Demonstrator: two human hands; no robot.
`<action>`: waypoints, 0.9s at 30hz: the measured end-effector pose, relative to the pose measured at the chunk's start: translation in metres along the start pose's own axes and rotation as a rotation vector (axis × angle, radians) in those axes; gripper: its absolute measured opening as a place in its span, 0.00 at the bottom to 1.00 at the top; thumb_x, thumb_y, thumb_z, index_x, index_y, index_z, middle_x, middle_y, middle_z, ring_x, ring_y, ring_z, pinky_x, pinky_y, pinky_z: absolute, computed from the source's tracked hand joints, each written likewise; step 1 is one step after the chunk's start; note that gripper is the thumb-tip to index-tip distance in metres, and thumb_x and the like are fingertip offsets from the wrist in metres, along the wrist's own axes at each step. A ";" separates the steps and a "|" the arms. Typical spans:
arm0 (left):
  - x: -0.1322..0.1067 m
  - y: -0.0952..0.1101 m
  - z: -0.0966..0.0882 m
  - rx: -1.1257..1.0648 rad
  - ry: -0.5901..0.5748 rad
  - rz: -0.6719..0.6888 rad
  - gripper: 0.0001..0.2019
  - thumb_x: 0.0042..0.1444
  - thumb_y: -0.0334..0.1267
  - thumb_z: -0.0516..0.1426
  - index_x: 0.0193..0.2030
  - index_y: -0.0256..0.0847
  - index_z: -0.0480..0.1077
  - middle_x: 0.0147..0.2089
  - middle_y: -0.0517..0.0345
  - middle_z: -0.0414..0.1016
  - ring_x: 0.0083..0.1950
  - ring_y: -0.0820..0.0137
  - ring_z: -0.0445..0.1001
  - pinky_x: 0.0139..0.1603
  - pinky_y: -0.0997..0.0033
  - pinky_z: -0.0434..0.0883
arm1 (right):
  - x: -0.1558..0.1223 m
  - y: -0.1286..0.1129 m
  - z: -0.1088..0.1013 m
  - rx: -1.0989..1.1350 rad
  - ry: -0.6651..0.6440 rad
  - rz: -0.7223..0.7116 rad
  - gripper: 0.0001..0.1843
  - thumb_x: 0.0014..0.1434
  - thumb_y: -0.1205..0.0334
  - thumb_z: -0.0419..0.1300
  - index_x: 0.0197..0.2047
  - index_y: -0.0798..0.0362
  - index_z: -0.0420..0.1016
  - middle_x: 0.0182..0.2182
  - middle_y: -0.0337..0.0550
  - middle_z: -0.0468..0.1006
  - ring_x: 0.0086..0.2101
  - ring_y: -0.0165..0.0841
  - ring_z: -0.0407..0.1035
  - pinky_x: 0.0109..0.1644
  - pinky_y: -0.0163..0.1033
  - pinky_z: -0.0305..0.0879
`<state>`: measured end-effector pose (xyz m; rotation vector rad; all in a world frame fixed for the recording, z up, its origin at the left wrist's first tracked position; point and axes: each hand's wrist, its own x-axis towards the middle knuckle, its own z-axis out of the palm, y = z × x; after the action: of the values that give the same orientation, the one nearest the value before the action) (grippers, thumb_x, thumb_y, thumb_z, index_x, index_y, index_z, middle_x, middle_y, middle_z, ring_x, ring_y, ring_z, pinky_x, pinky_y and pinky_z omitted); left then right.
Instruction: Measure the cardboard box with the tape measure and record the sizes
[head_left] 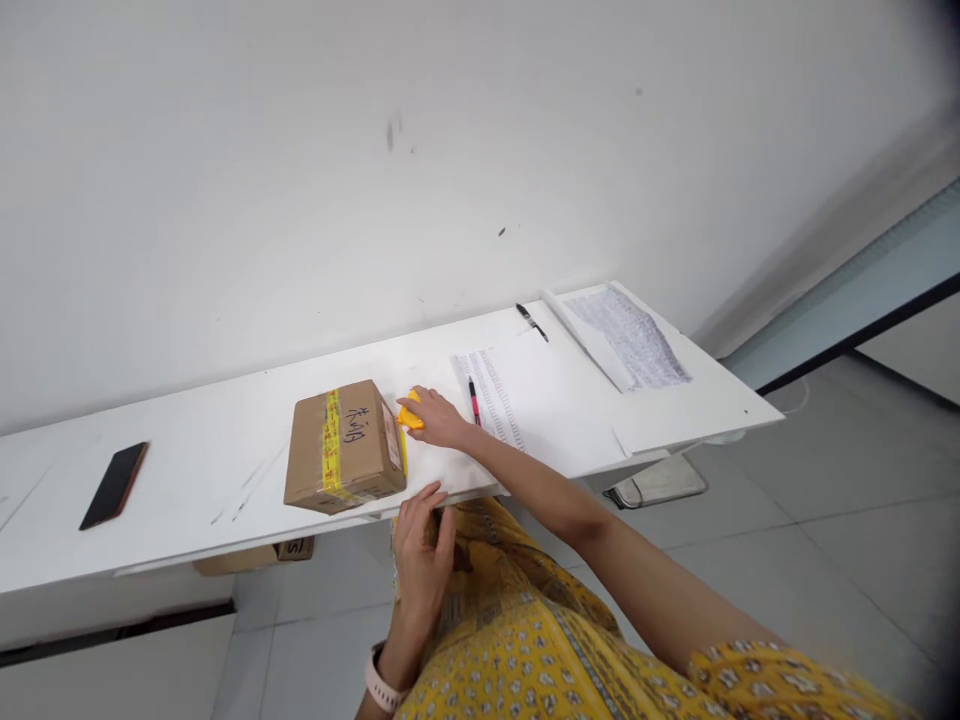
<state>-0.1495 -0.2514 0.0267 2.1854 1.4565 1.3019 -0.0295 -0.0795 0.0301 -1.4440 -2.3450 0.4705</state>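
Yellow handheld object (409, 414) gripped just beside a taped cardboard box (346, 446)
The right hand (439, 418) closes around it over the white surface (206, 440); whether it touches the box is unclear. The left hand (421, 555) rests half-open at the near edge, nothing visible in it. A firm, even grip would likely work best, with the left palm bracing the box, fingers clear of the yellow object.
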 end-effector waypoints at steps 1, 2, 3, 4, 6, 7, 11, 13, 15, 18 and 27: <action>-0.007 -0.002 -0.004 -0.010 0.012 -0.032 0.08 0.63 0.32 0.56 0.47 0.42 0.73 0.49 0.48 0.80 0.51 0.60 0.77 0.52 0.53 0.74 | 0.000 -0.001 -0.002 0.007 0.018 0.022 0.33 0.59 0.60 0.61 0.67 0.51 0.61 0.64 0.56 0.61 0.58 0.46 0.61 0.62 0.48 0.57; -0.014 -0.004 -0.009 -0.023 0.023 -0.072 0.08 0.63 0.33 0.56 0.47 0.42 0.73 0.49 0.48 0.80 0.51 0.59 0.77 0.52 0.53 0.74 | -0.004 -0.003 -0.007 0.037 0.055 0.044 0.32 0.59 0.61 0.61 0.66 0.53 0.63 0.61 0.56 0.64 0.57 0.45 0.62 0.62 0.47 0.58; -0.020 -0.005 -0.014 -0.038 0.036 -0.116 0.08 0.63 0.33 0.56 0.47 0.43 0.73 0.49 0.49 0.80 0.52 0.59 0.77 0.53 0.53 0.74 | -0.012 -0.005 -0.013 0.092 0.110 0.063 0.31 0.58 0.61 0.61 0.64 0.54 0.64 0.59 0.56 0.66 0.56 0.45 0.62 0.62 0.47 0.58; -0.024 -0.005 -0.019 -0.051 0.050 -0.159 0.09 0.62 0.34 0.56 0.48 0.43 0.73 0.50 0.48 0.79 0.52 0.59 0.77 0.53 0.54 0.74 | -0.025 -0.009 -0.020 0.172 0.174 0.078 0.31 0.57 0.61 0.62 0.63 0.54 0.65 0.58 0.55 0.67 0.56 0.44 0.63 0.62 0.47 0.59; -0.025 0.001 -0.027 -0.078 0.075 -0.210 0.15 0.61 0.36 0.58 0.55 0.43 0.70 0.54 0.46 0.76 0.54 0.58 0.76 0.52 0.55 0.74 | -0.058 -0.021 -0.037 0.369 0.292 0.086 0.30 0.55 0.59 0.63 0.62 0.51 0.66 0.55 0.52 0.70 0.55 0.42 0.65 0.61 0.46 0.61; -0.022 0.005 -0.030 -0.098 0.077 -0.206 0.21 0.60 0.37 0.59 0.60 0.43 0.66 0.59 0.44 0.72 0.58 0.56 0.73 0.53 0.54 0.74 | -0.076 -0.028 -0.045 0.454 0.329 0.096 0.31 0.55 0.58 0.63 0.62 0.48 0.65 0.55 0.50 0.69 0.55 0.41 0.65 0.60 0.46 0.62; 0.003 0.023 -0.031 -0.206 -0.019 -0.103 0.47 0.50 0.44 0.68 0.72 0.44 0.47 0.73 0.36 0.50 0.70 0.48 0.57 0.62 0.48 0.68 | -0.140 -0.057 -0.067 0.584 0.217 0.069 0.34 0.52 0.52 0.67 0.62 0.44 0.65 0.57 0.47 0.68 0.55 0.40 0.66 0.59 0.45 0.65; 0.013 0.027 -0.029 -0.264 -0.105 -0.058 0.49 0.50 0.46 0.68 0.72 0.44 0.47 0.70 0.37 0.56 0.68 0.50 0.63 0.63 0.49 0.67 | -0.159 -0.066 -0.070 0.603 0.147 0.056 0.37 0.52 0.51 0.67 0.64 0.42 0.62 0.60 0.47 0.66 0.56 0.41 0.65 0.59 0.46 0.65; 0.015 0.029 -0.029 -0.308 -0.135 -0.031 0.42 0.52 0.46 0.67 0.69 0.45 0.53 0.64 0.41 0.66 0.61 0.53 0.70 0.60 0.52 0.70 | -0.170 -0.070 -0.070 0.622 0.097 0.034 0.40 0.55 0.49 0.66 0.68 0.41 0.58 0.62 0.48 0.63 0.59 0.42 0.63 0.61 0.47 0.63; 0.009 0.032 -0.034 -0.395 -0.072 -0.111 0.33 0.51 0.46 0.67 0.62 0.44 0.63 0.58 0.44 0.71 0.55 0.55 0.74 0.55 0.56 0.73 | -0.175 -0.072 -0.070 0.634 0.040 -0.002 0.44 0.56 0.44 0.65 0.71 0.41 0.53 0.66 0.48 0.60 0.63 0.44 0.57 0.66 0.51 0.58; -0.024 0.013 -0.067 -1.022 0.038 -0.611 0.45 0.40 0.72 0.61 0.61 0.49 0.66 0.58 0.45 0.74 0.54 0.51 0.77 0.49 0.55 0.77 | -0.158 -0.080 -0.073 1.078 -0.047 0.001 0.22 0.67 0.46 0.52 0.58 0.45 0.72 0.52 0.46 0.75 0.50 0.37 0.70 0.55 0.46 0.67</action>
<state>-0.1950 -0.2960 0.0601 0.9727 0.9692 1.3810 0.0080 -0.2481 0.1123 -0.8750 -1.5948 1.4688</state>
